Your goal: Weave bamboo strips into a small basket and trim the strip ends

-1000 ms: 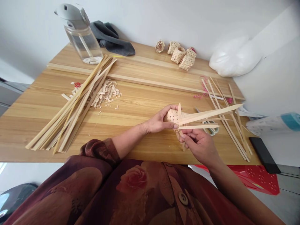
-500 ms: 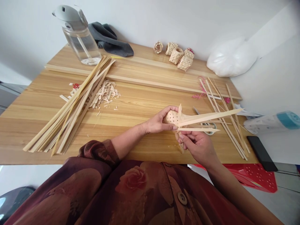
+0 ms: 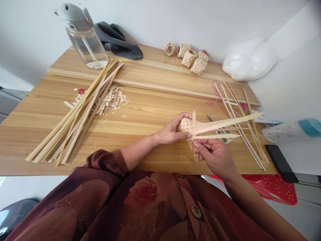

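My left hand [image 3: 172, 131] is wrapped round a small woven straw piece [image 3: 185, 125] just above the wooden table [image 3: 150, 110]. Long pale strips [image 3: 225, 123] stick out of the piece to the right. My right hand [image 3: 213, 154] sits just below and to the right of it, fingers pinched on a short strip end [image 3: 193, 150] that hangs from the weave. Both hands are closed and almost touch each other.
A bundle of long strips [image 3: 80, 110] and cut scraps [image 3: 112, 99] lie at the left. More strips [image 3: 240, 110] and scissors [image 3: 223, 134] lie at the right. Finished woven pieces [image 3: 192, 57], a water bottle [image 3: 85, 40], dark cloth [image 3: 117, 42], white bag [image 3: 248, 60], black phone [image 3: 281, 163].
The hands and the woven piece stay in nearly the same place. My right hand's fingers have shifted slightly on the short strip end. The view has drifted a little.
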`<state>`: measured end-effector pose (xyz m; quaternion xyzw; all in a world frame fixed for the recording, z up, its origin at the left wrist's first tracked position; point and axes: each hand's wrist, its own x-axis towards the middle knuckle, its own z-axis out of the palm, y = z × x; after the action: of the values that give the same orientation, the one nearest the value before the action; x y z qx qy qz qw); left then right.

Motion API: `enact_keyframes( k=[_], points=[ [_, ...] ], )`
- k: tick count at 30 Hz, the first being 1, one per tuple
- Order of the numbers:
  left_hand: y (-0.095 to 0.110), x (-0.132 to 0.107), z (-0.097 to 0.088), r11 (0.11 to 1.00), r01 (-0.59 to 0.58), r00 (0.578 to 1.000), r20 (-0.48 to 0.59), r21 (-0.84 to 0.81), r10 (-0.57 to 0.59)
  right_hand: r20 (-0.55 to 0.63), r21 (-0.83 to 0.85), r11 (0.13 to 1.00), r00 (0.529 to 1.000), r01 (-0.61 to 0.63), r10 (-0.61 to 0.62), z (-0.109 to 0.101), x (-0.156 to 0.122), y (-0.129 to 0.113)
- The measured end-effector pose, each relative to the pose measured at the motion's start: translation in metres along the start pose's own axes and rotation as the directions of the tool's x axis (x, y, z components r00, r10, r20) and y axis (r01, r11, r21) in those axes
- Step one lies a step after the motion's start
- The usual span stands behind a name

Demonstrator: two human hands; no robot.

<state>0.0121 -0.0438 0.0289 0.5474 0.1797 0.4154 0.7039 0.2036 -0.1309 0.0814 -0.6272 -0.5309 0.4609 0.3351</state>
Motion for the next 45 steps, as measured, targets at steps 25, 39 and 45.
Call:
enact_keyframes(
  k=[25, 39, 45],
  points=[
    [0.0, 0.007, 0.005, 0.984, 0.172, 0.963, -0.201, -0.057, -0.18, 0.045, -0.033, 0.999, 0.999, -0.005, 0.006, 0.01, 0.014, -0.019],
    [0.002, 0.01, 0.003, 0.951, 0.248, 0.895, -0.333, -0.184, -0.298, 0.125, -0.132, 0.987, 0.986, -0.093, 0.11, -0.005, 0.029, -0.025],
    [0.001, 0.009, 0.003, 0.961, 0.235, 0.907, -0.323, -0.144, -0.27, 0.086, -0.148, 0.987, 0.993, -0.068, 0.082, -0.003, 0.024, -0.017]
  ],
)
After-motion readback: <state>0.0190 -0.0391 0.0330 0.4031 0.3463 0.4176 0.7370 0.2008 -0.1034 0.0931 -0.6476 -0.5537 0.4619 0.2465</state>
